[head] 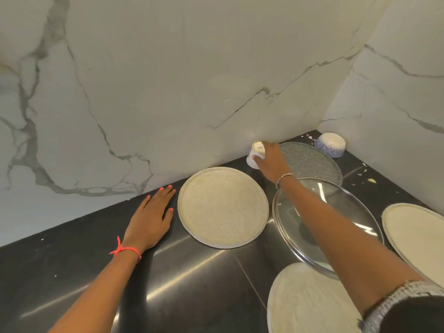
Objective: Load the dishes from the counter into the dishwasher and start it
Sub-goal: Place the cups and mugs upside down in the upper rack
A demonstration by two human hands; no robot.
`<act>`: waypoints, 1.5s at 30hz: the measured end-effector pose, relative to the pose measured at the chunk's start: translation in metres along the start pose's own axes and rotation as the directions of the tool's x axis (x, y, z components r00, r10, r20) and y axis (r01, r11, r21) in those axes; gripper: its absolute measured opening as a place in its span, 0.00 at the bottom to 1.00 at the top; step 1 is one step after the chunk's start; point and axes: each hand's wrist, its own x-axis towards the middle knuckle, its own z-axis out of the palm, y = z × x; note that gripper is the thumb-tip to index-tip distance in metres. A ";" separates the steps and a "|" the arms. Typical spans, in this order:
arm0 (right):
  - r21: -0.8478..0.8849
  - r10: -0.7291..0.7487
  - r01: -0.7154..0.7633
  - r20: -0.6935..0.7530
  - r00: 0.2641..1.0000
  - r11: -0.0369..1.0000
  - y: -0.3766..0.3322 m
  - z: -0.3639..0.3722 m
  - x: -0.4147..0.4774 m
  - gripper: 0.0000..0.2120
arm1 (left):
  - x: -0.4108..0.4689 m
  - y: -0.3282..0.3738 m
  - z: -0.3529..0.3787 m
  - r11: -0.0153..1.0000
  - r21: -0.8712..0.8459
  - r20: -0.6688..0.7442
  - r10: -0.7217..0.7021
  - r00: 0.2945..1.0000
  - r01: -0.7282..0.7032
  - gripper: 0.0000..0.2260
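My right hand (pixel 270 162) reaches to the back of the black counter (pixel 120 272) and grips a small white cup (pixel 255 153), tilted with its base up, close to the marble wall. My left hand (pixel 152 217) rests flat on the counter with straight fingers, just left of a cream round plate (pixel 222 207). A clear textured glass plate (pixel 312 162) lies behind my right wrist. A glass lid with a metal rim (pixel 319 222) lies under my right forearm. Two more cream plates sit at the right edge (pixel 418 231) and the bottom (pixel 310 301). A blue and white bowl (pixel 330 144) stands in the corner.
Marble walls (pixel 168 80) close the counter at the back and on the right, forming a corner. Small food crumbs (pixel 371 180) lie on the counter near the right wall. The dishwasher is out of view.
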 end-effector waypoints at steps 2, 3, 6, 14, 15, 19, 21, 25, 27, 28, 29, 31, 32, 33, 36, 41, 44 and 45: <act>-0.032 0.042 -0.042 0.003 0.999 0.999 0.001 0.004 0.018 0.26 | 0.000 -0.001 0.000 1.000 0.003 0.005 -0.008 1.000 0.008 0.27; -0.043 0.062 -0.062 0.012 0.998 0.997 0.001 0.007 0.025 0.27 | 0.000 -0.001 0.000 1.000 0.006 0.009 -0.012 1.000 0.012 0.28; -0.057 0.104 -0.101 0.055 0.993 0.993 0.001 0.012 0.039 0.28 | 0.001 -0.002 0.001 1.000 0.025 0.011 -0.012 1.000 0.012 0.31; 0.003 0.053 -0.053 0.023 0.998 0.999 -0.003 0.003 0.021 0.29 | 0.001 -0.001 0.002 0.998 0.068 0.038 -0.015 0.999 0.013 0.30; 0.009 0.041 -0.041 0.017 0.999 0.999 -0.005 -0.003 0.015 0.29 | 0.001 0.000 0.002 0.997 0.072 0.052 -0.022 0.998 0.018 0.29; 0.010 -0.019 0.019 0.006 1.000 1.000 -0.018 -0.039 -0.023 0.29 | 0.004 0.004 -0.005 0.997 0.052 0.152 -0.073 0.986 0.065 0.24; 0.042 -0.008 0.007 0.020 1.000 0.999 -0.025 -0.059 -0.048 0.28 | 0.007 0.007 -0.015 0.995 -0.004 0.254 -0.098 0.962 0.103 0.25; 0.144 0.013 -0.023 0.073 0.997 0.989 -0.035 -0.091 -0.103 0.19 | -0.005 0.021 -0.039 0.977 -0.131 0.315 -0.119 0.942 0.167 0.25; 0.115 0.017 -0.027 0.086 0.996 0.993 -0.037 -0.103 -0.135 0.19 | -0.024 0.030 -0.049 0.979 -0.123 0.269 -0.125 0.955 0.163 0.26; 0.084 0.005 -0.012 0.084 0.996 0.996 -0.037 -0.109 -0.153 0.20 | -0.036 0.036 -0.054 0.984 -0.104 0.245 -0.117 0.963 0.146 0.26; 0.056 0.000 -0.005 0.086 0.996 0.998 -0.036 -0.112 -0.167 0.21 | -0.046 0.040 -0.056 0.988 -0.085 0.224 -0.108 0.969 0.130 0.27; 0.020 -0.010 0.008 0.091 0.996 1.000 -0.030 -0.118 -0.202 0.23 | -0.071 0.054 -0.062 0.994 -0.065 0.201 -0.074 0.977 0.089 0.29; 0.005 -0.017 0.017 0.098 0.995 1.000 -0.027 -0.120 -0.219 0.25 | -0.083 0.062 -0.064 0.996 -0.056 0.195 -0.055 0.979 0.067 0.30; -0.007 -0.002 0.003 0.110 0.994 1.000 -0.024 -0.122 -0.236 0.27 | -0.095 0.071 -0.065 0.998 -0.046 0.192 -0.035 0.981 0.045 0.31; -0.028 0.010 -0.006 0.114 0.993 1.000 -0.015 -0.124 -0.286 0.29 | -0.132 0.100 -0.064 0.999 -0.013 0.192 0.032 0.981 -0.030 0.34; -0.019 0.034 -0.032 0.115 0.993 0.999 -0.003 -0.134 -0.375 0.29 | -0.199 0.151 -0.063 0.991 0.016 0.230 0.125 0.965 -0.132 0.37; -0.017 0.047 -0.045 0.099 0.994 0.999 0.007 -0.140 -0.426 0.30 | -0.241 0.178 -0.060 0.985 0.002 0.216 0.166 0.962 -0.170 0.38; -0.032 0.047 -0.044 0.096 0.994 0.999 0.009 -0.143 -0.445 0.30 | -0.258 0.188 -0.059 0.983 -0.005 0.206 0.181 0.962 -0.184 0.38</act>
